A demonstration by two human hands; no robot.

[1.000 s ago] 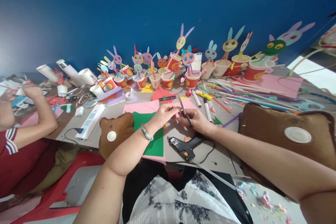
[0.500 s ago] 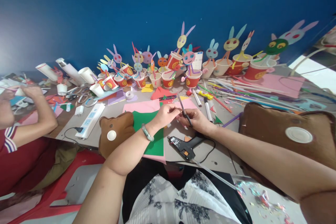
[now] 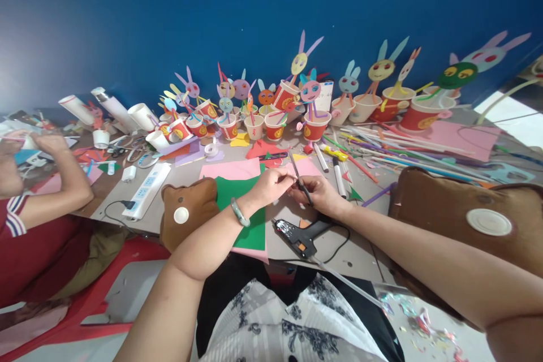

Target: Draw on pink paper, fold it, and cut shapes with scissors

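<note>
My right hand (image 3: 318, 193) is closed around dark-handled scissors (image 3: 297, 172), whose blades point up and away from me. Close beside it, my left hand (image 3: 274, 185) is pinched at the fingertips near the blades. Whatever sits in that pinch is too small to make out. Under my left forearm lies green paper (image 3: 250, 226) over pink paper (image 3: 229, 168). A black glue gun (image 3: 297, 237) with a clear glue stick in its back rests just below my right hand.
Paper cups with rabbit-faced figures (image 3: 275, 124) line the blue wall. Brown cushions (image 3: 186, 209) flank my arms. A power strip (image 3: 148, 189) lies left, markers (image 3: 339, 178) and coloured sticks (image 3: 394, 150) right. Another person's arm (image 3: 68, 181) is at far left.
The view has shifted slightly. Both hands stay close together at the scissors, with hardly any visible movement.
</note>
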